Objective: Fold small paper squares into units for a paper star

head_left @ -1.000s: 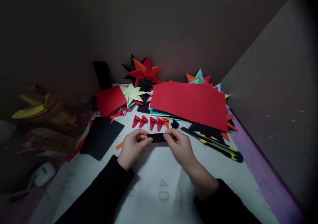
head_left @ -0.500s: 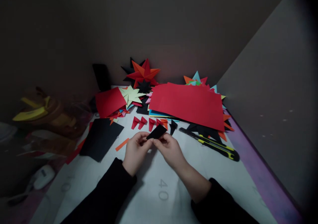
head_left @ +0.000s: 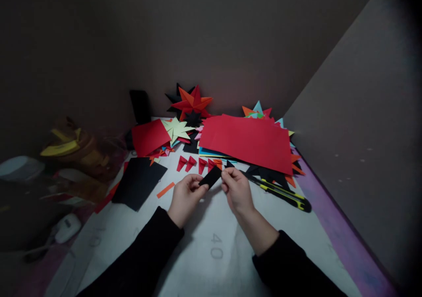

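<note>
A small black strip of folded paper (head_left: 211,178) is held up between my two hands over the white sheet. My left hand (head_left: 187,196) pinches its lower left end between thumb and fingers. At its upper right corner, my right hand (head_left: 238,190) has thumb and forefinger closed on the paper. Just beyond stand several small folded red paper pieces (head_left: 191,164) in a row, with an orange folded piece (head_left: 217,162) at the row's right. A black folded piece (head_left: 230,164) is partly hidden behind my right hand.
A yellow-black utility knife (head_left: 285,195) lies to the right. Red paper sheets (head_left: 245,141) cover other coloured sheets behind. Black paper (head_left: 138,182) and an orange strip (head_left: 165,190) lie left. Paper stars (head_left: 193,103) stand at the wall, near a dark phone-like object (head_left: 140,106).
My right hand has shifted from the strip's lower edge to its upper right corner. The left hand keeps its pinch. The camera view has moved slightly.
</note>
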{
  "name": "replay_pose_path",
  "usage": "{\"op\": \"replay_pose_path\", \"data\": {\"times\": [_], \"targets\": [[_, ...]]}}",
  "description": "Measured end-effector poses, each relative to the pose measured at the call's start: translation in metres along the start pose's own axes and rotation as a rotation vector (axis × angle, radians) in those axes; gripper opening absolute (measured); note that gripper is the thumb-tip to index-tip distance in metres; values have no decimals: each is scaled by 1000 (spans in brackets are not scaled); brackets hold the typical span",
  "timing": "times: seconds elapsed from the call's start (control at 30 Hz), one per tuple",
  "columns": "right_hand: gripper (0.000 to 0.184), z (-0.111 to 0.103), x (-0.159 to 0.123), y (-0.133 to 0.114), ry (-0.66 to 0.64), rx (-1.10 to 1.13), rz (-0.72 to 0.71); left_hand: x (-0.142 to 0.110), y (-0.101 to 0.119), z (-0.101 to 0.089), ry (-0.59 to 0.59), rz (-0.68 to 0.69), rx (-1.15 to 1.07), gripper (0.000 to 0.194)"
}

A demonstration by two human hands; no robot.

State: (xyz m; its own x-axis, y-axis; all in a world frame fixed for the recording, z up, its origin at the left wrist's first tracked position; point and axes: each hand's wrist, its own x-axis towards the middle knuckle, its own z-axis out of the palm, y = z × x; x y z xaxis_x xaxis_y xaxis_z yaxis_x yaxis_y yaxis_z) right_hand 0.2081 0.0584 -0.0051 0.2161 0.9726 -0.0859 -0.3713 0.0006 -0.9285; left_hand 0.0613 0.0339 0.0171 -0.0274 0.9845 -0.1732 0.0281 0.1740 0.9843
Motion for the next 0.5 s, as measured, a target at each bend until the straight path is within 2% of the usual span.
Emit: {"op": "replay_pose_path", "data": {"times": [0.13, 0.27, 0.43, 0.5], "targets": [[26, -4, 4, -3, 62, 28, -85, 3, 0, -3, 42, 43, -6, 25], [25, -1, -6, 6, -147, -186, -78, 5, 0, -6, 62, 110, -34, 31], [33, 3, -16, 11, -155, -339, -231, 7, -7, -8, -55, 200, 2, 39], [31, 4, -18, 10, -178, -368, -288, 8, -11, -8, -100, 264, 7, 50]]}}
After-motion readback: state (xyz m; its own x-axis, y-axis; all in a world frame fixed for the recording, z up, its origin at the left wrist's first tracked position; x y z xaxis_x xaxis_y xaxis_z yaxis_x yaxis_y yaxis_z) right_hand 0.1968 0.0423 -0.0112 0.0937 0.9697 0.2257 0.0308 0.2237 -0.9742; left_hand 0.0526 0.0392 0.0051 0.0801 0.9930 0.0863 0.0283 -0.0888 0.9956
